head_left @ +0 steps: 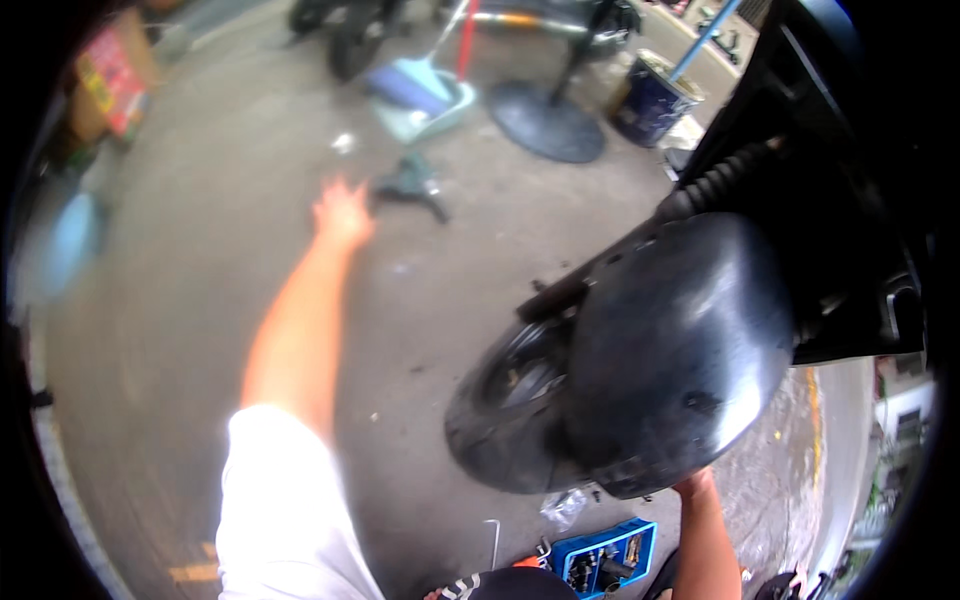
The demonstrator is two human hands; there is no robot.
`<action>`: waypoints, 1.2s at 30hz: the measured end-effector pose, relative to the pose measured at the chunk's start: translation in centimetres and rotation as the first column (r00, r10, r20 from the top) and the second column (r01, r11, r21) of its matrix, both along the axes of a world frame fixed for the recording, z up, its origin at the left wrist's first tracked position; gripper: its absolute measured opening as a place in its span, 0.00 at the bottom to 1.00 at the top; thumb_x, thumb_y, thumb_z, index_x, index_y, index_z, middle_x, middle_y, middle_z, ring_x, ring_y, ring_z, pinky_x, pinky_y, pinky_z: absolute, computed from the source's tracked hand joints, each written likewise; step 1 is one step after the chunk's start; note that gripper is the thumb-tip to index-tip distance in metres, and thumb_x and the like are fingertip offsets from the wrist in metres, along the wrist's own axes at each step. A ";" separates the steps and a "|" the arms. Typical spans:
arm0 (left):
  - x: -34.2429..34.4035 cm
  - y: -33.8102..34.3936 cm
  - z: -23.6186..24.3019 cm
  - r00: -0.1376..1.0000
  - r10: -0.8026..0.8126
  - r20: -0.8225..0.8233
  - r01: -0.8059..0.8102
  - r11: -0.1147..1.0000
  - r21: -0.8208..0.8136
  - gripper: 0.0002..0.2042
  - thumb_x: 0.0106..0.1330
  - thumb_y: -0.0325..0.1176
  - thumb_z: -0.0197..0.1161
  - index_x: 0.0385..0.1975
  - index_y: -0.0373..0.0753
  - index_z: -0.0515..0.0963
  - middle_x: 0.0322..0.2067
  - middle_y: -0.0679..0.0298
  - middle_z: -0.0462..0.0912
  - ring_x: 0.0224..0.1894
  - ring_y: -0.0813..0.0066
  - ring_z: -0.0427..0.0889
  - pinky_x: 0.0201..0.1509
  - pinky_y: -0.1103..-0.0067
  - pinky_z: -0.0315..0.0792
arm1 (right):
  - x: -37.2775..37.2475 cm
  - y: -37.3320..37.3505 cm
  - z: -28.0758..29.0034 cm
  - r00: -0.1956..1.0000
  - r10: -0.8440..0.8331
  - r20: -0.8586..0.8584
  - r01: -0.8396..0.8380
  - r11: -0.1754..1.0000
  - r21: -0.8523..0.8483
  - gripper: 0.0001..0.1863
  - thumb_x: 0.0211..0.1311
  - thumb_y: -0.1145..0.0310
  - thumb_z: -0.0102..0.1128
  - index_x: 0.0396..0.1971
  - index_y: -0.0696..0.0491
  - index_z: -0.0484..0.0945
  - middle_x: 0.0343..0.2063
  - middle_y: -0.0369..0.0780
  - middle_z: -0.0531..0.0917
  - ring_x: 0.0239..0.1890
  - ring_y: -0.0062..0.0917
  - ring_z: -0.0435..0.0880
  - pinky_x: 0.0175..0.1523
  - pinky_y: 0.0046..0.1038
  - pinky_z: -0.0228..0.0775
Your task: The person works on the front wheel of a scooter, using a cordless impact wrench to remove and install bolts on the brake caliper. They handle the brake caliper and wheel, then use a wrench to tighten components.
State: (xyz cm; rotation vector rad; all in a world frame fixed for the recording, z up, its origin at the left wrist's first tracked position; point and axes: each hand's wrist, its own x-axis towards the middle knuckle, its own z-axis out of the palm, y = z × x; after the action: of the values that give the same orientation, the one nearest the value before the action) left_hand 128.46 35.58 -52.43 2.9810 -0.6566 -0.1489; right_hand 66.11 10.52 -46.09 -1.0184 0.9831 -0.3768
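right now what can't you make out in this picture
In the head view:
Right hand: mostly hidden by the black front fender
Left hand: fingertips smeared by motion blur
Teal power tool: blurred, exact type unclear
Small parts in the blue tray: too small to identify

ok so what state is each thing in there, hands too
left hand: open, fingers spread, blurred
right hand: at fender's lower edge, partly hidden, grip unclear
fender: over the wheel, scuffed
wheel: tilted, partly covered
green-black tool: lying on ground, blurred
blue tray: uncovered, holding small items
plastic bag: crumpled
bucket: upright, uncovered
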 end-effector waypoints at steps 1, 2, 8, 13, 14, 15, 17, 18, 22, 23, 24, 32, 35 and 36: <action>0.1 -0.6 0.3 0.999 -0.037 -0.014 0.038 0.999 0.035 0.38 0.62 0.47 0.68 0.73 0.59 0.60 0.77 0.55 0.43 0.79 0.49 0.41 0.75 0.48 0.52 | -1.0 -0.1 0.0 0.991 -0.095 -0.092 0.099 0.995 0.034 0.16 0.68 0.61 0.56 0.49 0.54 0.78 0.39 0.39 0.85 0.34 0.27 0.86 0.29 0.26 0.76; 1.0 -0.1 0.4 0.998 -0.057 -0.036 0.060 0.995 0.076 0.39 0.62 0.47 0.68 0.73 0.59 0.59 0.78 0.55 0.41 0.79 0.49 0.40 0.75 0.48 0.52 | 0.2 0.7 1.1 0.979 -0.128 -0.157 0.126 0.992 -0.025 0.13 0.68 0.62 0.55 0.46 0.53 0.79 0.34 0.37 0.84 0.28 0.25 0.83 0.25 0.24 0.69; 1.9 2.1 -2.9 0.990 -0.113 -0.086 0.126 0.980 0.156 0.37 0.61 0.47 0.67 0.72 0.58 0.60 0.75 0.52 0.50 0.77 0.52 0.50 0.75 0.50 0.53 | 2.4 4.0 7.3 0.983 -0.006 -0.183 -0.005 0.998 -0.063 0.15 0.74 0.56 0.49 0.37 0.53 0.76 0.22 0.39 0.80 0.14 0.20 0.70 0.17 0.21 0.57; 3.9 3.2 -6.4 0.987 -0.146 -0.071 0.155 0.977 0.145 0.37 0.58 0.43 0.69 0.70 0.54 0.62 0.70 0.51 0.60 0.71 0.54 0.65 0.73 0.53 0.59 | 5.4 7.8 9.6 0.976 -0.051 -0.211 0.018 0.987 -0.157 0.18 0.77 0.52 0.45 0.39 0.51 0.76 0.22 0.37 0.79 0.11 0.18 0.67 0.13 0.18 0.55; 4.6 3.0 -7.1 0.990 -0.120 -0.081 0.127 0.988 0.087 0.38 0.58 0.43 0.70 0.69 0.52 0.62 0.68 0.51 0.62 0.69 0.55 0.67 0.72 0.55 0.61 | 4.2 7.5 9.7 0.979 -0.015 -0.203 -0.019 0.986 -0.164 0.19 0.78 0.50 0.43 0.44 0.50 0.75 0.25 0.39 0.80 0.11 0.18 0.68 0.14 0.18 0.56; 6.2 4.7 -7.1 0.995 -0.068 -0.075 0.072 0.996 0.045 0.38 0.57 0.43 0.70 0.69 0.50 0.63 0.67 0.51 0.64 0.68 0.55 0.70 0.71 0.56 0.63 | 4.7 7.9 9.2 0.983 -0.008 -0.184 -0.020 0.989 -0.146 0.20 0.78 0.49 0.43 0.44 0.50 0.75 0.24 0.38 0.80 0.11 0.17 0.68 0.14 0.18 0.56; 3.7 2.9 -3.7 0.973 -0.034 -0.229 0.031 0.999 -0.015 0.39 0.58 0.45 0.71 0.70 0.48 0.62 0.66 0.51 0.66 0.67 0.55 0.70 0.69 0.57 0.65 | 3.5 8.6 9.7 0.971 -0.074 -0.227 0.039 0.987 -0.153 0.21 0.78 0.49 0.44 0.44 0.51 0.77 0.22 0.38 0.81 0.11 0.17 0.68 0.15 0.20 0.56; 3.9 3.5 -3.4 0.998 -0.019 -0.068 0.019 1.000 0.010 0.43 0.57 0.48 0.73 0.71 0.45 0.59 0.65 0.53 0.66 0.68 0.55 0.68 0.68 0.58 0.67 | 3.9 9.2 10.2 0.964 -0.082 -0.254 0.039 0.985 -0.171 0.21 0.78 0.49 0.44 0.44 0.51 0.77 0.22 0.38 0.81 0.11 0.18 0.68 0.15 0.20 0.55; 4.1 4.2 -0.7 0.983 0.038 -0.180 -0.036 0.999 0.013 0.56 0.49 0.52 0.79 0.76 0.48 0.50 0.77 0.57 0.46 0.79 0.55 0.45 0.75 0.54 0.56 | 4.0 9.5 11.0 0.950 -0.024 -0.311 -0.034 0.983 -0.179 0.17 0.79 0.53 0.45 0.40 0.50 0.77 0.21 0.36 0.78 0.12 0.17 0.67 0.15 0.20 0.54; 4.8 4.3 -1.0 0.972 0.050 -0.230 -0.050 0.999 0.005 0.58 0.47 0.52 0.80 0.77 0.48 0.49 0.78 0.58 0.42 0.79 0.56 0.41 0.77 0.53 0.53 | 3.9 9.6 10.5 0.943 -0.077 -0.323 0.013 0.981 -0.196 0.17 0.79 0.54 0.45 0.41 0.50 0.77 0.21 0.35 0.78 0.12 0.17 0.66 0.15 0.20 0.54; 5.1 4.5 -2.2 0.978 0.063 -0.199 -0.065 0.998 -0.002 0.59 0.44 0.52 0.82 0.76 0.48 0.51 0.76 0.57 0.47 0.78 0.56 0.47 0.75 0.56 0.57 | 3.8 9.2 10.2 0.942 -0.070 -0.328 0.005 0.981 -0.196 0.16 0.79 0.54 0.44 0.42 0.49 0.77 0.21 0.35 0.79 0.12 0.17 0.66 0.16 0.20 0.54; 3.9 4.2 -0.9 0.987 0.072 -0.146 -0.063 0.996 0.061 0.60 0.36 0.51 0.84 0.72 0.39 0.56 0.68 0.53 0.61 0.71 0.55 0.61 0.72 0.63 0.62 | 5.1 10.1 8.2 0.935 -0.129 -0.330 0.082 0.985 -0.153 0.15 0.79 0.54 0.44 0.46 0.47 0.77 0.26 0.36 0.82 0.14 0.16 0.69 0.17 0.19 0.56; 4.1 5.2 -2.1 0.991 0.077 -0.108 -0.073 0.997 0.040 0.61 0.36 0.51 0.83 0.72 0.39 0.54 0.68 0.52 0.62 0.71 0.54 0.62 0.71 0.63 0.63 | 6.1 10.5 8.1 0.937 -0.117 -0.330 0.050 0.978 -0.203 0.15 0.79 0.54 0.44 0.47 0.47 0.76 0.26 0.37 0.82 0.14 0.17 0.69 0.17 0.20 0.57; 3.3 5.1 -1.7 0.986 0.084 -0.145 -0.078 0.996 0.049 0.61 0.37 0.51 0.83 0.72 0.39 0.53 0.68 0.51 0.62 0.70 0.54 0.63 0.71 0.64 0.64 | 5.3 10.4 8.1 0.934 -0.107 -0.342 0.031 0.975 -0.222 0.15 0.79 0.53 0.44 0.48 0.47 0.75 0.26 0.37 0.81 0.14 0.18 0.69 0.17 0.21 0.58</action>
State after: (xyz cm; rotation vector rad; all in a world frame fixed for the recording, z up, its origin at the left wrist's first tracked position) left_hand 131.79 40.67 -54.09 2.9942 -0.5208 -0.3775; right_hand 71.42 20.95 -37.97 -1.2770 1.3258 -0.3706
